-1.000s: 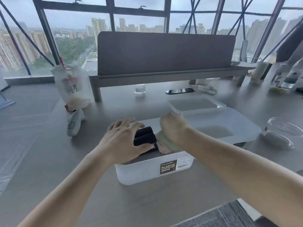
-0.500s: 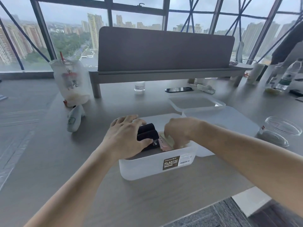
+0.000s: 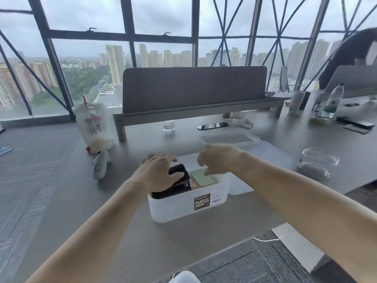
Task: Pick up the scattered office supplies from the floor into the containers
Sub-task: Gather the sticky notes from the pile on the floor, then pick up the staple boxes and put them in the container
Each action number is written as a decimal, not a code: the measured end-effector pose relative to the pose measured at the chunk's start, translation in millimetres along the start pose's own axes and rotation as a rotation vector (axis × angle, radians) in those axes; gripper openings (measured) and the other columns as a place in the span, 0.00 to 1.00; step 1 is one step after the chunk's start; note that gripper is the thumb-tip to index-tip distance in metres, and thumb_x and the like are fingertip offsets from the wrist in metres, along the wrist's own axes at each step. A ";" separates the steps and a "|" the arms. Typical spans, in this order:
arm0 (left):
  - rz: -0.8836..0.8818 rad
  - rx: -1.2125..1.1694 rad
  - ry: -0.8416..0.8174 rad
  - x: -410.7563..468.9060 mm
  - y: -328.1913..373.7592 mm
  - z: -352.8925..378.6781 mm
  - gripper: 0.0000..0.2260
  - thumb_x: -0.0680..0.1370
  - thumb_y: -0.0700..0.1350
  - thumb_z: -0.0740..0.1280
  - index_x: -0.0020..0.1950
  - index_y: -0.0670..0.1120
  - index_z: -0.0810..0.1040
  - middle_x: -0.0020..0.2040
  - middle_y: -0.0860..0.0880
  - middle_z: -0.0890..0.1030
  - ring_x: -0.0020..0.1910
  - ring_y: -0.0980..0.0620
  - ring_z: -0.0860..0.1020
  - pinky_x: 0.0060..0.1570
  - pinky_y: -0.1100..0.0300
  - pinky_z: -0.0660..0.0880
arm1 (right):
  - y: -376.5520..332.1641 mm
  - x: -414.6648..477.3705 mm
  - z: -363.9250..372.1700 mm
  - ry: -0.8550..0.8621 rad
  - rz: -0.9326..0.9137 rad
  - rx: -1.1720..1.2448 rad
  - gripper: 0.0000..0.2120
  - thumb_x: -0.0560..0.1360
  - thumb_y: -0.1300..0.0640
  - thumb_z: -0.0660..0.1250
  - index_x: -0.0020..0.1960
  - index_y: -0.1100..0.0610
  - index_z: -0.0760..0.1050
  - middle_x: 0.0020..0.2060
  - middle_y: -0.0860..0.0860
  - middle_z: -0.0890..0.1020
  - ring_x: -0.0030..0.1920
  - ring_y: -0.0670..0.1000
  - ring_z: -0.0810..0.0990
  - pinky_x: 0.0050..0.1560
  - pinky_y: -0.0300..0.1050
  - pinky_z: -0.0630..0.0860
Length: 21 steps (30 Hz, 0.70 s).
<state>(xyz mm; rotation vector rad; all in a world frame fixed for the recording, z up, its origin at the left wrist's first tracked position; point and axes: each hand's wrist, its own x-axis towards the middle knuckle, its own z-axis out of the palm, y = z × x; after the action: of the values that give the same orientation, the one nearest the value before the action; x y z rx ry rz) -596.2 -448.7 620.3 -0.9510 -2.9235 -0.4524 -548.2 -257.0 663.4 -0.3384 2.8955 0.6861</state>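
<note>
A wall of tall windows (image 3: 91, 48) with dark frames fills the background, with city towers behind the glass. In front of it runs a broad grey desk (image 3: 81, 201), seen from the wearer's own head, and a dark divider panel (image 3: 193, 88) stands across its far side.

At the centre of the desk sits a white plastic container (image 3: 173, 207), open at the top, its front label reading "PLASTIC CONTAINER". A flat translucent lid (image 3: 271, 154) lies just behind and to the right of it, and a shallow clear tray (image 3: 228, 137) lies beyond that.

Both bare forearms reach in from the bottom edge. The left hand (image 3: 157, 172) is over the container's left half, its fingers and thumb wrapped around a black stapler (image 3: 179, 180) that sits inside the container. The right hand (image 3: 216, 158) hangs above the right half with its fingers curled downward – one fingertip is at the far edge of a pale green sticky-note pad (image 3: 203, 177), which lies flat inside beside the stapler (whether the hand pinches the pad or only hovers cannot be told).

Smaller items ring the scene: a bagged drink cup (image 3: 94, 127) far left, a round glass bowl (image 3: 318, 162) at right, a water bottle (image 3: 332, 103) far right, a dark phone (image 3: 213, 126) under the divider
</note>
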 end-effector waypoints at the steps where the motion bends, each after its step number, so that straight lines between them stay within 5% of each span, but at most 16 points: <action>1: 0.016 -0.006 0.031 -3.4 9.1 -5.9 0.24 0.77 0.61 0.64 0.71 0.52 0.71 0.70 0.49 0.72 0.71 0.44 0.66 0.70 0.48 0.64 | 5.9 -17.3 -6.4 0.047 0.016 -0.049 0.16 0.81 0.47 0.63 0.61 0.56 0.79 0.56 0.51 0.82 0.53 0.52 0.81 0.54 0.49 0.80; 7: 0.302 -0.110 0.143 -50.2 116.3 -6.8 0.19 0.77 0.54 0.68 0.65 0.48 0.77 0.65 0.46 0.77 0.66 0.44 0.72 0.66 0.52 0.67 | 11.5 -176.2 2.4 0.017 0.229 -0.045 0.14 0.82 0.51 0.59 0.57 0.56 0.80 0.50 0.50 0.84 0.45 0.50 0.80 0.48 0.45 0.78; 12: 0.563 -0.178 -0.006 -113.0 221.6 33.5 0.15 0.77 0.54 0.69 0.61 0.51 0.80 0.60 0.48 0.80 0.54 0.51 0.77 0.53 0.59 0.73 | -29.6 -334.8 38.7 -0.070 0.545 0.098 0.12 0.81 0.51 0.60 0.49 0.55 0.79 0.47 0.46 0.79 0.45 0.51 0.78 0.49 0.45 0.78; 16: 0.728 -0.179 -0.164 -172.7 286.5 82.0 0.18 0.77 0.58 0.66 0.63 0.51 0.79 0.64 0.48 0.79 0.62 0.48 0.77 0.61 0.56 0.73 | -90.7 -443.2 77.6 -0.191 0.910 0.289 0.09 0.78 0.53 0.65 0.51 0.55 0.81 0.45 0.53 0.82 0.44 0.56 0.81 0.42 0.46 0.78; 21: 0.872 -0.158 -0.420 -250.7 324.8 161.6 0.13 0.77 0.56 0.67 0.54 0.49 0.82 0.54 0.50 0.83 0.55 0.48 0.79 0.52 0.59 0.76 | -173.5 -535.6 123.8 -0.355 1.198 0.425 0.07 0.79 0.53 0.66 0.49 0.56 0.77 0.46 0.55 0.76 0.46 0.59 0.78 0.44 0.48 0.76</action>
<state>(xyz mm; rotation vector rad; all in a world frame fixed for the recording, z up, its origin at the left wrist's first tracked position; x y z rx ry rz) -194.9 -295.7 520.8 -2.3945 -2.3943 -0.4518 22.7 -252.9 583.5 1.4669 2.5176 0.1453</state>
